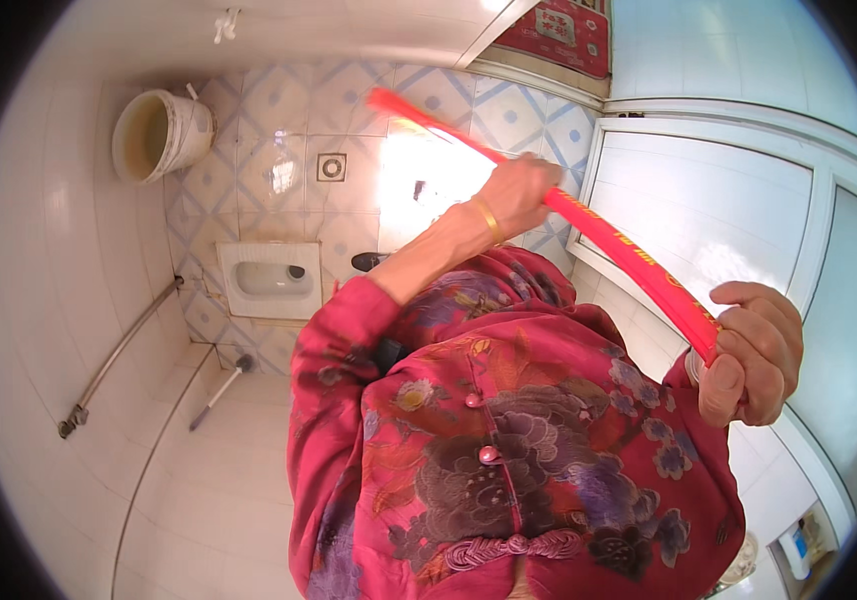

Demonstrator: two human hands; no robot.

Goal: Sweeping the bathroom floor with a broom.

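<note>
A long, narrow red strip or packet (623,251) with yellow writing runs slantwise across the view; whether it is stiff cannot be told. My left hand (526,187), with a gold bracelet on its wrist, closes around its middle. The lower right end lies between the thumb and curled fingers of my right hand (755,356). Beyond my left hand the far end of the strip points to the upper left over the tiled floor (271,109), and is blurred.
A squat toilet (269,280) is set in the floor, near a drain (332,167) and a white bucket (162,135) holding liquid. A brush (220,393) lies lower left, by a wall pipe (128,345). A white-framed door panel (706,195) stands right, a red mat (560,37) beyond the threshold.
</note>
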